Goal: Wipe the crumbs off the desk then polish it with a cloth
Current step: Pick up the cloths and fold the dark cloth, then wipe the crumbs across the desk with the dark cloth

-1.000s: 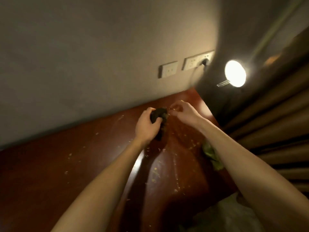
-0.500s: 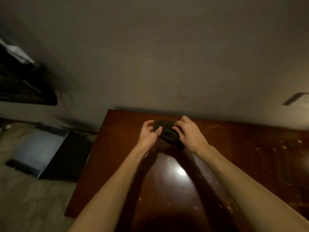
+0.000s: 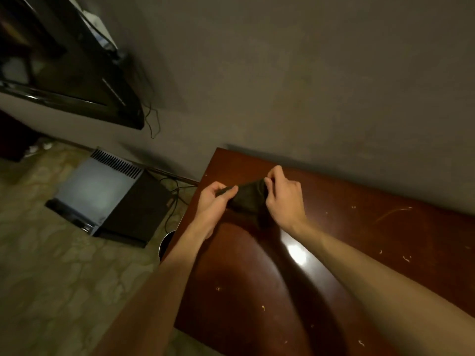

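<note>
The dark cloth (image 3: pixel 250 199), earlier balled in the left hand (image 3: pixel 213 204), now stretches between its pinch and that of the right hand (image 3: pixel 284 199).

The worktop (image 3: pixel 359 227) is set against the wall (image 3: pixel 308 86), which stands behind it. Over its far left corner the cloth (image 3: pixel 250 199) is held between the left grip (image 3: pixel 210 201), at its left end, and the right grip (image 3: pixel 285 199), at its right end. Crumbs (image 3: pixel 407 258) are scattered on the worktop, to the right of the grips and nearer the person. A box-shaped unit (image 3: pixel 102 191) is placed on the floor (image 3: pixel 51 278) left of the worktop, with cables (image 3: pixel 174 191) between them. A screen (image 3: pixel 72 73) is seen higher up, above the unit.
</note>
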`<action>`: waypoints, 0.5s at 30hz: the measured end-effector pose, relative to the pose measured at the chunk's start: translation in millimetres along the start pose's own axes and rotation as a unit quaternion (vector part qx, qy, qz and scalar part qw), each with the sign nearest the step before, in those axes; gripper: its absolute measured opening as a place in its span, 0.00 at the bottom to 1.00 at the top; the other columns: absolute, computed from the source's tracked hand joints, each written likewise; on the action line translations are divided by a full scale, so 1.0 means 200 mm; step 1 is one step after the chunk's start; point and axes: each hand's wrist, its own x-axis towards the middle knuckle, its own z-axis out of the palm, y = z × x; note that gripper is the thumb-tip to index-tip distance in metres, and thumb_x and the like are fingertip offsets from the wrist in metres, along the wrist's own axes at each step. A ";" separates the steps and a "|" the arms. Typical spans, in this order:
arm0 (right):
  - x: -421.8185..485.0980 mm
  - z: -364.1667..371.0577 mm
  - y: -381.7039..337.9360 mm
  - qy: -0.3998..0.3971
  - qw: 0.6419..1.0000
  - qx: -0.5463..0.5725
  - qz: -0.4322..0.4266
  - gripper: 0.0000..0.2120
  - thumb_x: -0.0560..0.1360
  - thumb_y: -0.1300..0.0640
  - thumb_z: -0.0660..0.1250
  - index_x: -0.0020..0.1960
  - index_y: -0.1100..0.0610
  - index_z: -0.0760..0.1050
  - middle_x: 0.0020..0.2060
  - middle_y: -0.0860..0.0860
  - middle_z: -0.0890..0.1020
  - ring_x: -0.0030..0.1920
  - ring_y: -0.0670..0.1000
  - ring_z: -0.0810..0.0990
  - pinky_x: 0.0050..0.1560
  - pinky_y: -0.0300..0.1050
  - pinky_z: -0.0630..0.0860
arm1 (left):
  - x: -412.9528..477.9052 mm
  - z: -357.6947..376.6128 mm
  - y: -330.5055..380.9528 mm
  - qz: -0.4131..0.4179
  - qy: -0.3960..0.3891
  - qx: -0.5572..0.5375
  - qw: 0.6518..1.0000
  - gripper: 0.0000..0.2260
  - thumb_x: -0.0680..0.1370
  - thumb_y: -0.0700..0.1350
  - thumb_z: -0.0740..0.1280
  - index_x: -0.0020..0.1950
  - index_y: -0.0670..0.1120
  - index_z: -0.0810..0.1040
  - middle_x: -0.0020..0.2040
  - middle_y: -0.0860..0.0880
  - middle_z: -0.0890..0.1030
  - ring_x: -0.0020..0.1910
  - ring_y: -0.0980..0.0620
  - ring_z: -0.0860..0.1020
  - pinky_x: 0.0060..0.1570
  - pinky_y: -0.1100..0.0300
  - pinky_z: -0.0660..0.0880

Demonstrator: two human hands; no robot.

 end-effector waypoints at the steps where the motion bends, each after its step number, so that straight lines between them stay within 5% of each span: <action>1: 0.02 0.03 0.00 0.004 1.000 0.015 0.007 0.09 0.83 0.64 0.61 0.49 0.52 0.64 0.32 0.47 0.72 0.36 0.59 0.74 0.41 0.55 0.64 | 0.03 -0.03 -0.01 0.003 0.000 -0.013 1.000 0.08 0.79 0.43 0.74 0.43 0.45 0.77 0.43 0.45 0.84 0.47 0.48 0.84 0.46 0.57 0.82; 5: 0.06 0.12 -0.02 -0.010 0.991 0.130 0.041 0.15 0.77 0.72 0.62 0.50 0.52 0.67 0.40 0.46 0.75 0.41 0.47 0.75 0.45 0.52 0.72 | 0.11 -0.14 -0.03 0.001 -0.088 0.014 0.996 0.08 0.77 0.35 0.71 0.49 0.45 0.75 0.53 0.47 0.86 0.54 0.49 0.83 0.46 0.62 0.79; 8: 0.06 0.19 -0.03 -0.150 0.985 0.053 -0.062 0.18 0.74 0.69 0.62 0.53 0.48 0.66 0.44 0.48 0.76 0.46 0.52 0.76 0.46 0.55 0.75 | 0.18 -0.19 -0.10 0.062 -0.176 0.197 0.962 0.27 0.76 0.47 0.77 0.71 0.60 0.71 0.71 0.51 0.74 0.63 0.57 0.76 0.61 0.60 0.73; 11: 0.06 0.27 -0.03 -0.251 0.951 -0.073 -0.165 0.20 0.71 0.69 0.64 0.56 0.51 0.67 0.44 0.47 0.72 0.49 0.55 0.74 0.41 0.56 0.74 | 0.24 -0.17 -0.15 0.172 -0.204 0.315 0.911 0.29 0.75 0.57 0.72 0.75 0.62 0.69 0.80 0.55 0.63 0.76 0.54 0.66 0.75 0.51 0.64; 13: 0.08 0.31 -0.02 -0.268 0.943 -0.095 -0.173 0.19 0.71 0.69 0.63 0.58 0.54 0.66 0.43 0.45 0.68 0.49 0.56 0.72 0.40 0.55 0.72 | 0.28 -0.15 -0.17 0.177 -0.198 0.338 0.903 0.23 0.75 0.53 0.69 0.71 0.58 0.73 0.72 0.51 0.76 0.73 0.50 0.73 0.72 0.46 0.71; 15: 0.09 0.34 0.00 -0.284 0.935 -0.108 -0.182 0.18 0.75 0.67 0.64 0.61 0.54 0.65 0.45 0.48 0.70 0.48 0.57 0.73 0.40 0.57 0.73 | 0.31 -0.15 -0.17 0.169 -0.203 0.361 0.894 0.15 0.76 0.48 0.68 0.62 0.56 0.74 0.57 0.52 0.83 0.59 0.49 0.82 0.59 0.44 0.80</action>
